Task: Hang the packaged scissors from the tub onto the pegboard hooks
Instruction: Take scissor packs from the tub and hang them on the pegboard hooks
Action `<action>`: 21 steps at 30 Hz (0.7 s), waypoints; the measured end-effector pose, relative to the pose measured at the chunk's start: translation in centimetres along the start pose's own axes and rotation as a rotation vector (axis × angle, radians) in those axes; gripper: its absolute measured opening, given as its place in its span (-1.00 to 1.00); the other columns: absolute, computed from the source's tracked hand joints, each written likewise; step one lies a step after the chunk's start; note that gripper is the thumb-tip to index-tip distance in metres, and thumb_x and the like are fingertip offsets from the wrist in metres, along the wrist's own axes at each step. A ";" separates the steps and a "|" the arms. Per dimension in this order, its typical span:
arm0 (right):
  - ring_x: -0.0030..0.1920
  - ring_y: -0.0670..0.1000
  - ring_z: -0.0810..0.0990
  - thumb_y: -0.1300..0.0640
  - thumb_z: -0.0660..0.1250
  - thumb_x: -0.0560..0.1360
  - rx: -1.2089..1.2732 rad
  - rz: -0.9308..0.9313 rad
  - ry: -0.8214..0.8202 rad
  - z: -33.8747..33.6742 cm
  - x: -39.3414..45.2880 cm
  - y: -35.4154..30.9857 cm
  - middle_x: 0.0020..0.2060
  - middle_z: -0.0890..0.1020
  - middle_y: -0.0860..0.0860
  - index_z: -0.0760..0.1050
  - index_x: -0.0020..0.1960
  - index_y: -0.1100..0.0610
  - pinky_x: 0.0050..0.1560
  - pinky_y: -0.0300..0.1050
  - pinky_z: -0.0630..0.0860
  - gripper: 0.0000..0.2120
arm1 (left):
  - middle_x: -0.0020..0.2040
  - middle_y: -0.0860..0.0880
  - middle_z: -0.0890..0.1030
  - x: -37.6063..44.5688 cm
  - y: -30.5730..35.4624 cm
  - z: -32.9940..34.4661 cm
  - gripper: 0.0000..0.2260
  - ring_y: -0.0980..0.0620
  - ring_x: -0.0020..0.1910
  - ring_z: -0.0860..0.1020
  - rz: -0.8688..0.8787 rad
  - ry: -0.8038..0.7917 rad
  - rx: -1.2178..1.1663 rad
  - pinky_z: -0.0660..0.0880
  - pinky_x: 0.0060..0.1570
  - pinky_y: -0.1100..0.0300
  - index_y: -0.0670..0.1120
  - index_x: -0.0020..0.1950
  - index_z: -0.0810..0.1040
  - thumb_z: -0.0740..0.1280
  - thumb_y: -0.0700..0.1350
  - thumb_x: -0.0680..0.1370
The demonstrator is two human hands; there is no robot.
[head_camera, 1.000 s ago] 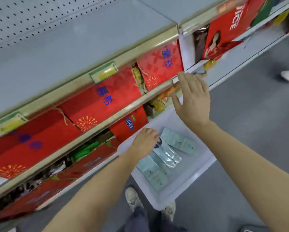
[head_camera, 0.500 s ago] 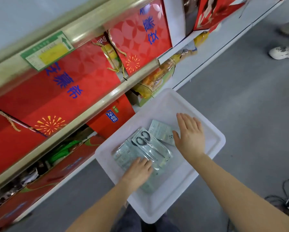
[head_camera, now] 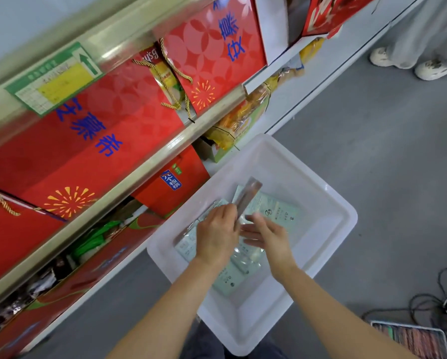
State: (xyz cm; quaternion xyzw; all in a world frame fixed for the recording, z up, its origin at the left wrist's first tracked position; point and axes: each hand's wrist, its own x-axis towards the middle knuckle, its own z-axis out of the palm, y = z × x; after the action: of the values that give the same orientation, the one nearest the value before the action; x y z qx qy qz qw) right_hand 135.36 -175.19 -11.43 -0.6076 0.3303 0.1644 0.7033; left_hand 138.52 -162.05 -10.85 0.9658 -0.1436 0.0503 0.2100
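you are bent over the white tub (head_camera: 328,244) on the grey floor (head_camera: 372,151), beside the shelf (head_camera: 144,161) of red gift boxes (head_camera: 108,141). your left hand (head_camera: 217,237) has its fingers (head_camera: 229,212) closed on one scissors pack (head_camera: 248,195), tipped up on its edge so you see it thin and blurry. your right hand (head_camera: 267,235) is open and flat just beside it, fingers spread, holding nothing, low over the packs (head_camera: 276,211) lying in the tub.

what could go wrong, i think: you hold the pack only by its lower end, so it could slip and drop back in the tub when you lift it. the packs are shiny and lie on top of each other, so a second one could stick to it and come up too. the pegboard hooks are not in view, so you must turn your head up to find one, and the small hang hole may miss the hook if you rush. the tub is close to your feet, so a step could kick it.

count: one pack in your hand. at least three more packs lie in the tub, but your hands hide some, so i cannot tell the full number. one tub. two hands. another person's two shoes (head_camera: 434,69) stand well apart, at the top right.
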 end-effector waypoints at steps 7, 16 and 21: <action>-0.28 0.12 0.53 0.13 0.42 0.48 0.161 -0.016 0.080 -0.4 0.9 -0.3 -0.33 0.54 0.18 0.42 -0.16 0.31 -0.27 -0.09 0.52 -0.73 | -0.13 0.02 0.65 -0.4 1.7 2.5 -0.86 0.01 -0.14 0.61 0.050 -0.153 -0.246 0.57 -0.14 0.16 -0.07 0.01 0.57 0.35 -0.13 0.46; -0.24 0.08 0.51 0.25 0.23 0.58 -0.070 0.054 0.400 -4.5 2.2 1.9 -0.23 0.61 0.11 0.55 -0.05 0.19 -0.20 -0.04 0.46 -0.88 | 0.49 -0.13 0.26 3.7 -4.0 9.3 -0.30 -0.11 0.45 0.27 0.240 -0.819 0.269 0.23 0.44 -0.02 -0.13 0.51 0.22 0.45 -0.11 0.44; -0.29 0.05 0.37 0.22 0.19 0.60 -0.171 -0.007 0.450 -5.9 2.0 2.0 -0.30 0.49 0.07 0.45 -0.09 0.22 -0.28 -0.06 0.36 -0.87 | 0.25 -0.13 0.40 5.4 -3.7 9.7 -0.19 -0.12 0.16 0.41 0.581 -0.819 0.654 0.34 0.14 0.06 -0.16 0.40 0.25 0.54 0.12 0.31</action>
State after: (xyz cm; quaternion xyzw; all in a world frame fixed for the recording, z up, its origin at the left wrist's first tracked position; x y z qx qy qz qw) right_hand 133.97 -180.77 -14.49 -0.6873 0.4615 0.0498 0.5587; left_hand 145.19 -164.28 -20.25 0.8423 -0.4483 -0.2290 -0.1929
